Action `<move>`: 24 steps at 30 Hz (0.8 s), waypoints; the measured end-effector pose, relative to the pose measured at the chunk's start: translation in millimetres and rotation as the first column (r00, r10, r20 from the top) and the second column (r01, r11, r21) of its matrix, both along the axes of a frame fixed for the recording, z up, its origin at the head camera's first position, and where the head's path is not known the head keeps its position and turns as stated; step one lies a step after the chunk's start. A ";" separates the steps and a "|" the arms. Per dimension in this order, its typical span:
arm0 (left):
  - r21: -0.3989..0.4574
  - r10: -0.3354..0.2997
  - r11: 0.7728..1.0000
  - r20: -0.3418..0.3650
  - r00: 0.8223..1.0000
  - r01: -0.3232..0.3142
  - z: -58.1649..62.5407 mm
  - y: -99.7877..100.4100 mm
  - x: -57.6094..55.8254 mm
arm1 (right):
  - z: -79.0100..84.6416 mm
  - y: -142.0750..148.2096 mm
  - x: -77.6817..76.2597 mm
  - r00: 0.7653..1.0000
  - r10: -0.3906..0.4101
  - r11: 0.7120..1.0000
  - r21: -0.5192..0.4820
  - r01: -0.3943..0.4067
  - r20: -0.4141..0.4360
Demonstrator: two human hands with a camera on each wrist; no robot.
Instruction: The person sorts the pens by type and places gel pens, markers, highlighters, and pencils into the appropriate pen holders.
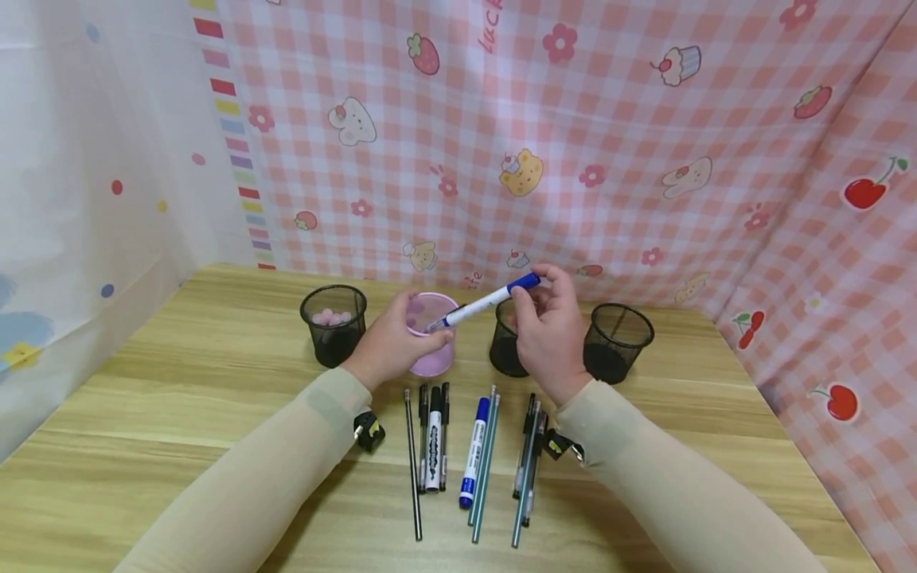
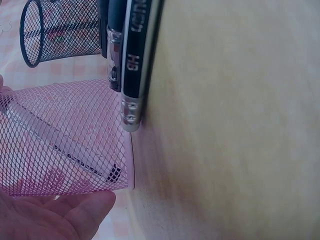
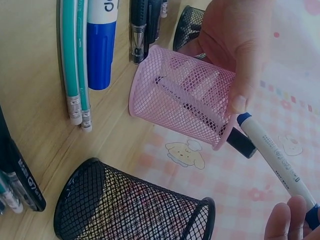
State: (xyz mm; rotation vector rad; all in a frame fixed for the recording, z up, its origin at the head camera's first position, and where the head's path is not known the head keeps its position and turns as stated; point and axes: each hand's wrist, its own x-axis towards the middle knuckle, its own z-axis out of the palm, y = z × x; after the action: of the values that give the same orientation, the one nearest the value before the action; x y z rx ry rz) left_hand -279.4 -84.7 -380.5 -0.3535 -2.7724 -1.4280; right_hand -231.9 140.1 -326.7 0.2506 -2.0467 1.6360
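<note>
My left hand (image 1: 390, 342) grips a pink mesh pen cup (image 1: 433, 364), thumb on the near side and fingers round the far side. A pen (image 3: 187, 105) leans inside that cup, its dark end (image 3: 241, 143) sticking out past the rim. My right hand (image 1: 555, 338) pinches a white whiteboard marker (image 1: 483, 305) by one blue end. Slanting down to the left, the marker has its other blue end at the pink cup's rim, close to the left thumb. From the right wrist view I cannot tell whether it touches the rim.
A black mesh cup (image 1: 333, 338) with pink balls stands left; two more black mesh cups (image 1: 507, 358) (image 1: 609, 362) stand right. In front lie a black marker (image 1: 434, 446), a blue-and-white marker (image 1: 473, 458), a black pencil (image 1: 413, 469), green pencils (image 1: 485, 469) and several pens (image 1: 528, 446).
</note>
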 end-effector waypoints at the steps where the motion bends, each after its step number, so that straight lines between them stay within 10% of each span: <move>1: -0.001 0.001 1.000 0.001 1.000 -0.001 0.1 0.1 0.1 | -0.9 -0.6 -0.8 1.000 -0.007 1.000 0.007 0.007 0.000; 24: 0.002 -0.001 1.000 -0.003 1.000 0.001 -1.7 0.0 -0.9 | -16.0 -8.9 -4.9 0.999 -0.028 0.985 0.170 0.023 0.030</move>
State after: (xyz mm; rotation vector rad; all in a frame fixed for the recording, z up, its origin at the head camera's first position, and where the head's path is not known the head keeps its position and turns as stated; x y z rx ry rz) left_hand -280.3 -84.8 -382.3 -0.3571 -2.7691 -1.4288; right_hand -236.8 131.2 -342.6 0.2577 -2.2070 1.4608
